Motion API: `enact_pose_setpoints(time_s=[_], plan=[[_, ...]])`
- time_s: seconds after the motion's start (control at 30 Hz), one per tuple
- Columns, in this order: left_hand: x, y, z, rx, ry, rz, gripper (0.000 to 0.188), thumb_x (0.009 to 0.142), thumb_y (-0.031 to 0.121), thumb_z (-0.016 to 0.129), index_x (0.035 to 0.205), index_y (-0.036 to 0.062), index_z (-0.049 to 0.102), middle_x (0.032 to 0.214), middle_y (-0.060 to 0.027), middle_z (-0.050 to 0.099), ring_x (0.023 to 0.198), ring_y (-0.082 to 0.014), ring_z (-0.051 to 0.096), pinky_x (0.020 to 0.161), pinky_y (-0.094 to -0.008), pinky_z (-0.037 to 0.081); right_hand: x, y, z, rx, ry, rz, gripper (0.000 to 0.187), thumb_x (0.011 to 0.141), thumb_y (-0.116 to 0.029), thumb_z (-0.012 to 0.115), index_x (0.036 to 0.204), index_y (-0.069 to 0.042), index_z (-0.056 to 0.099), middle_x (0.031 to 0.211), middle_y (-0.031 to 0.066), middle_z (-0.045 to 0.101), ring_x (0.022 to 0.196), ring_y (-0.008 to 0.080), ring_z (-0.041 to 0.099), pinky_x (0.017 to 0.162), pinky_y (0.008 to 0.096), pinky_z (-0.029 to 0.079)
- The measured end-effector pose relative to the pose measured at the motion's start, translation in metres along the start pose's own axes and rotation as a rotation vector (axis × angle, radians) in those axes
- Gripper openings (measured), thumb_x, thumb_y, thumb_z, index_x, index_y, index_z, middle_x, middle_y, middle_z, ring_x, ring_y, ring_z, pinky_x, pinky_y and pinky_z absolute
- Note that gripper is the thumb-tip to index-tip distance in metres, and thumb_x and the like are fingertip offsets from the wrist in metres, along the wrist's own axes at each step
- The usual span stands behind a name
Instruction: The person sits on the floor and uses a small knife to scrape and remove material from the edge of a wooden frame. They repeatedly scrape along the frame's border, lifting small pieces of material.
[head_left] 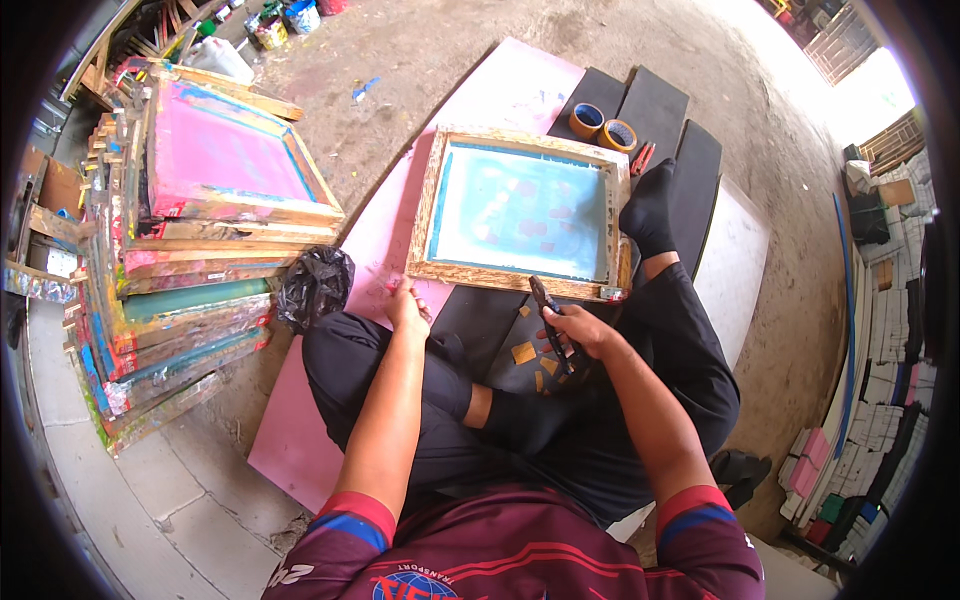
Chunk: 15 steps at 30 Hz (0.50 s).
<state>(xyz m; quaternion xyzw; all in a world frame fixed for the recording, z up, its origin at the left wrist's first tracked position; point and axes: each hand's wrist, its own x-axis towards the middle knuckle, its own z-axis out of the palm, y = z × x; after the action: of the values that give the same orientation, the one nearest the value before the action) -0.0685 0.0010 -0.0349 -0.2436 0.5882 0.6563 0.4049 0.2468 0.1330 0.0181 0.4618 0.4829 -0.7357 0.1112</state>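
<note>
A wooden screen-printing frame point(430, 200) with pale blue mesh lies in front of me. My left hand point(408, 308) is by its near left corner, fingers curled together; what they may pinch is too small to make out. In my right hand point(580, 332) is a pair of dark pliers point(541, 292), jaws pointing away from me and close to the frame's near edge. Small tan scraps point(524, 352) are scattered on the black board point(480, 320) below the pliers.
Two tape rolls point(587, 120) and a red-handled tool point(643, 158) lie beyond the frame, near my foot. Many used screens are stacked point(235, 215) on the left, beside a black plastic bag point(318, 288). Paint containers point(300, 15) stand at the far left.
</note>
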Motion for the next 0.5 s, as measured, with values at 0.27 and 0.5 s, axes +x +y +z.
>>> enact_pose_setpoints(time_s=[0.27, 0.5], plan=[[0.030, -0.001, -0.010, -0.047, 0.193, 0.035, 0.036, 0.098, 0.040, 0.066, 0.077, 0.0151, 0.051, 0.060, 0.0034, 0.045, 0.043, -0.0120, 0.043, 0.040, -0.0287, 0.033, 0.007, -0.011, -0.025, -0.015, -0.129, 0.126, 0.055, 0.105, -0.049, 0.051, 0.135, -0.002, 0.049, 0.116, 0.0219, 0.070, 0.091, 0.0310, 0.075, 0.059, 0.0418, 0.062], [0.021, 0.003, -0.002, -0.056, 0.249, 0.041, 0.045, 0.095, 0.050, 0.069, 0.075, 0.0147, 0.049, 0.059, 0.0027, 0.045, 0.042, -0.0117, 0.040, 0.039, -0.0286, 0.032, 0.005, -0.028, -0.027, -0.051, -0.121, 0.165, 0.062, 0.103, -0.055, 0.051, 0.126, 0.002, 0.054, 0.102, 0.0196, 0.071, 0.075, 0.0252, 0.072, 0.055, 0.0391, 0.059]])
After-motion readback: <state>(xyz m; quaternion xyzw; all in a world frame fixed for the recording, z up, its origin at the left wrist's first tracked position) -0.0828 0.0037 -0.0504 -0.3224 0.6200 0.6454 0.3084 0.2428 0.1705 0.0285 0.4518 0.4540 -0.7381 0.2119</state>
